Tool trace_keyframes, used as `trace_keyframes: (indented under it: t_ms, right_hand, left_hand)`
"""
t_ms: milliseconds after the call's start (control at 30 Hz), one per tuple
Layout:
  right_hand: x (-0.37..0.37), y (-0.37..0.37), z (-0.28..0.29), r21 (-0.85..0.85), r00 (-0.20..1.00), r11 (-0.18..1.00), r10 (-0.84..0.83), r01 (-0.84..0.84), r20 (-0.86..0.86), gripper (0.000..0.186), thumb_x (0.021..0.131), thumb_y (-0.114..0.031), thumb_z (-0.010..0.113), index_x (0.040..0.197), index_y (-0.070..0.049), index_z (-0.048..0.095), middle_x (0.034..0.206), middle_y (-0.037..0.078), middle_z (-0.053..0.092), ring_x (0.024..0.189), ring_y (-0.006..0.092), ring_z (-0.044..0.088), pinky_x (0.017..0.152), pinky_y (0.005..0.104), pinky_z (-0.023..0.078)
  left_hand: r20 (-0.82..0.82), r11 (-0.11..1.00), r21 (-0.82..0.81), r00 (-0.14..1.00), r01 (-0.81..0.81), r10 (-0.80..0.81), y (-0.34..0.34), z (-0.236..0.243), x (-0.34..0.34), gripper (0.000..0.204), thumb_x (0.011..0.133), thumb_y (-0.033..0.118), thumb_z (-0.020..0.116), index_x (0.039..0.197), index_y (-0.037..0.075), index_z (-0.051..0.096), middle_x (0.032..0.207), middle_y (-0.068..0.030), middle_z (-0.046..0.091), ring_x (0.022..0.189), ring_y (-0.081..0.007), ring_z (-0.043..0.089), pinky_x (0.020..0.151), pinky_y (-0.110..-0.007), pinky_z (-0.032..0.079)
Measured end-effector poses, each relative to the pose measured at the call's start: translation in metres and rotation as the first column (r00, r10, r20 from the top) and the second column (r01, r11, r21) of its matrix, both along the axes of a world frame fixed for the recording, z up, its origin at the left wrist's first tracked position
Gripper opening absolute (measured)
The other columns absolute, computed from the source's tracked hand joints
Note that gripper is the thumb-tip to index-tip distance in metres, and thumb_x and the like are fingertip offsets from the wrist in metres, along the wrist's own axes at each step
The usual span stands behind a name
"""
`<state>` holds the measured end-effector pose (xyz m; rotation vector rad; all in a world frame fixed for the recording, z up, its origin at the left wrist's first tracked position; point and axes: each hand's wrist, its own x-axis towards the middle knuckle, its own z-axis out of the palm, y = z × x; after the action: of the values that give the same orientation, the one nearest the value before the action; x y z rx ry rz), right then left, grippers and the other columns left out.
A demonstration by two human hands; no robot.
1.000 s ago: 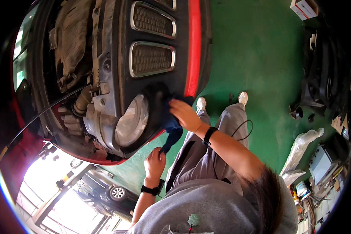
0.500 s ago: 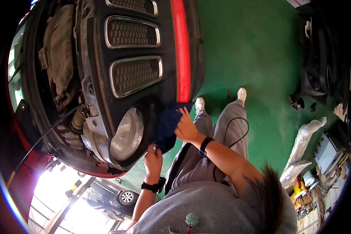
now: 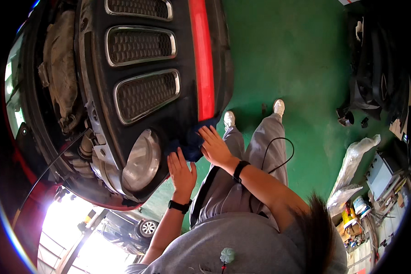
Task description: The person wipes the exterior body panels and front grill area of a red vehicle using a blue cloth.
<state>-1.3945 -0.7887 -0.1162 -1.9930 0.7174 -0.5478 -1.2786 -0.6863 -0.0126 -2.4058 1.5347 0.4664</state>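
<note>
A dark blue cloth (image 3: pixel 189 141) is spread on the black front panel (image 3: pixel 160 112) of a red vehicle, below its red stripe (image 3: pixel 203 68) and right of the round headlight lens (image 3: pixel 139 160). My right hand (image 3: pixel 214 146) lies on the cloth's right part, fingers extended. The fingertips of my left hand (image 3: pixel 180 171) touch the cloth's lower left edge, fingers stretched out beside the lens. Several chrome-rimmed mesh grille openings (image 3: pixel 146 96) are set in the panel above. Both thumbs are only partly clear.
An engine bay with a thin cable (image 3: pixel 59 155) is at the left. Black trim parts (image 3: pixel 374 73), a wrapped roll (image 3: pixel 351 164) and cluttered containers (image 3: pixel 360 205) lie at the right on the green floor (image 3: pixel 287 55). Another car (image 3: pixel 134 226) stands beside a lift post at the lower left.
My left hand has risen from the hanging end of the cloth, and its fingers have straightened onto it. The cloth is now bunched against the panel. The grille appears farther left in view.
</note>
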Motion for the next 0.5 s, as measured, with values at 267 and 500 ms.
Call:
trace_keyframes:
  t_ms: [267,500]
  right_hand:
    - [0.027,-0.104,0.013,-0.091,0.986,0.983,-0.163,0.159,-0.042,0.048,0.074,-0.011,0.067,0.119,0.002,0.061,0.141,0.015,0.048,0.138,0.0312,0.037,0.117,0.0493,0.023]
    - [-0.051,-0.085,0.027,0.262,0.925,0.888,-0.352,0.378,-0.144,0.023,0.082,-0.004,0.062,0.105,0.000,0.063,0.103,0.018,0.063,0.098,0.0372,0.061,0.087,0.0431,0.049]
  left_hand:
    - [0.031,0.978,-0.204,0.999,-0.033,0.040,-0.089,0.004,0.013,0.035,0.092,0.026,0.060,0.120,0.005,0.059,0.111,-0.0196,0.054,0.103,-0.0381,0.052,0.093,-0.046,0.040]
    - [-0.146,0.913,-0.358,0.978,-0.194,0.151,0.022,0.025,-0.032,0.020,0.090,0.010,0.059,0.108,0.005,0.066,0.100,-0.0123,0.060,0.096,-0.0311,0.057,0.090,-0.044,0.042]
